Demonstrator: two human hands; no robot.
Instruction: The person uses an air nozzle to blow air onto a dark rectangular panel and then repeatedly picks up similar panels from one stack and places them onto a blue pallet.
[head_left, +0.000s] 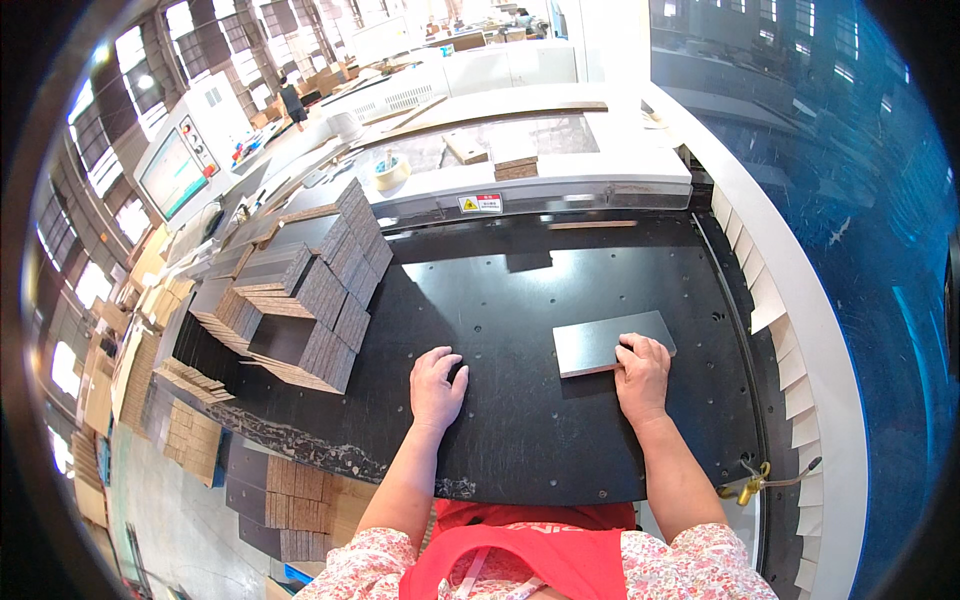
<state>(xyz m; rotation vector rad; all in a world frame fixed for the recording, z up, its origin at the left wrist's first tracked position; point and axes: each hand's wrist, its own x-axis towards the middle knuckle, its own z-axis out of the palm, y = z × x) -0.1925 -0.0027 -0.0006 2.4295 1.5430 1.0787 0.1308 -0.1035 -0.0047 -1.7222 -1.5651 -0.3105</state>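
A small flat grey board [610, 345] lies tilted slightly on the black table [520, 430], toward the right. My right hand [643, 375] grips the board's near edge, fingers curled on top of it; its underside is hidden. To the left, my left hand [437, 388] rests on the table surface with nothing in it, fingers loosely bent and the thumb apart. Beyond that hand, several stacks of dark-faced boards with brown cut edges [335, 290] stand at the table's left side.
A white machine bed [590, 180] runs behind the table, bearing a tape roll [392, 172] and small board pieces [515, 167]. Pleated white strips [770, 300] line the right side, by a blue panel [860, 300]. A brass air fitting [752, 485] hangs near right. More boards [290, 490] stand below left.
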